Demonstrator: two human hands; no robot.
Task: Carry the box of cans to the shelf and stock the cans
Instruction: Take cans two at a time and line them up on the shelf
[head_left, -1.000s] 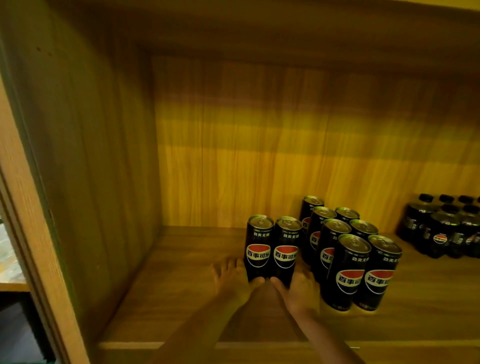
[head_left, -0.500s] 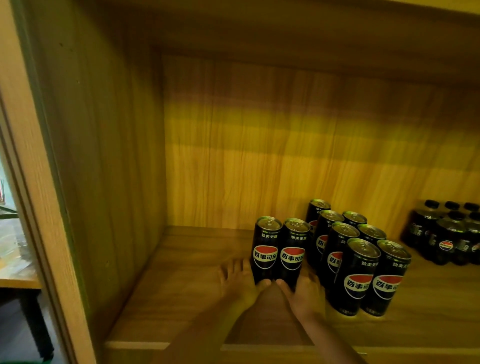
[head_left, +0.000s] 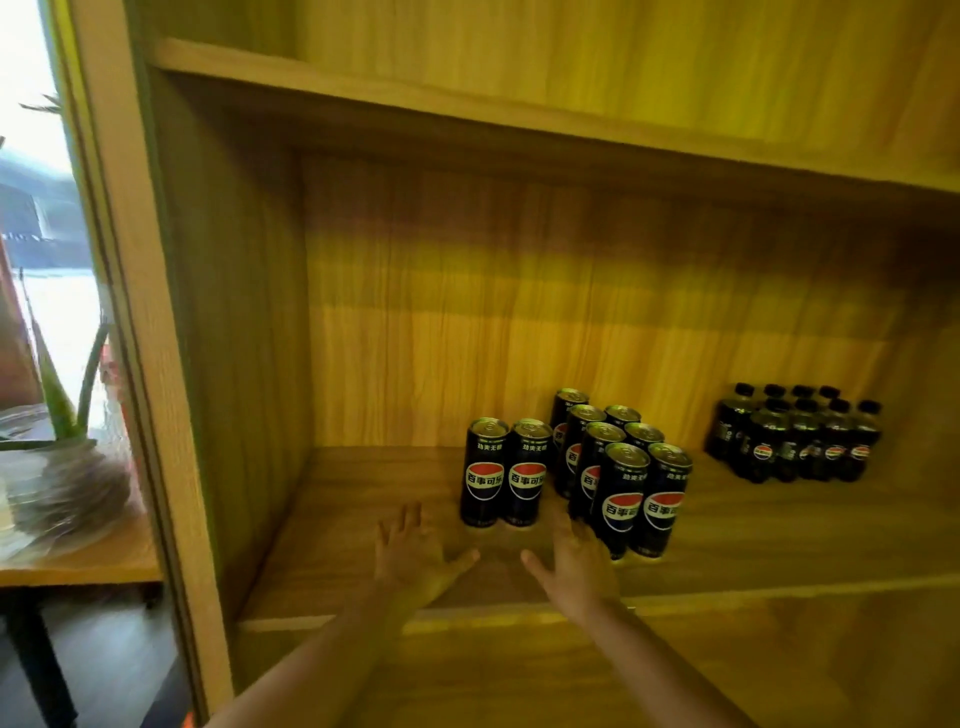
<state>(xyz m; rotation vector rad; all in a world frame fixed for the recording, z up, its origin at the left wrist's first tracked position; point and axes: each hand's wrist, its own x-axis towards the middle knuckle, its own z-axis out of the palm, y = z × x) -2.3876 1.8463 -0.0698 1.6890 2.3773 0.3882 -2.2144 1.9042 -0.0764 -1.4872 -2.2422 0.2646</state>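
Two black cola cans (head_left: 506, 472) stand upright side by side on the wooden shelf board (head_left: 363, 499). Right beside them, several more black cans (head_left: 621, 475) stand in two rows running toward the back. My left hand (head_left: 413, 553) is spread flat just in front of the pair, a little to their left, holding nothing. My right hand (head_left: 574, 558) is likewise spread and empty, in front of the gap between the pair and the rows. Neither hand touches a can. The box is not in view.
A pack of small black bottles (head_left: 795, 441) stands at the back right of the same shelf. The shelf's left wall (head_left: 234, 364) rises close by. Beyond it, a wooden table (head_left: 78, 564) holds a potted plant (head_left: 67, 467).
Both hands have let go of the two cans and drawn back toward the shelf's front edge, fingers spread. The view has pulled back and shifted, showing more of the shelf and the table.
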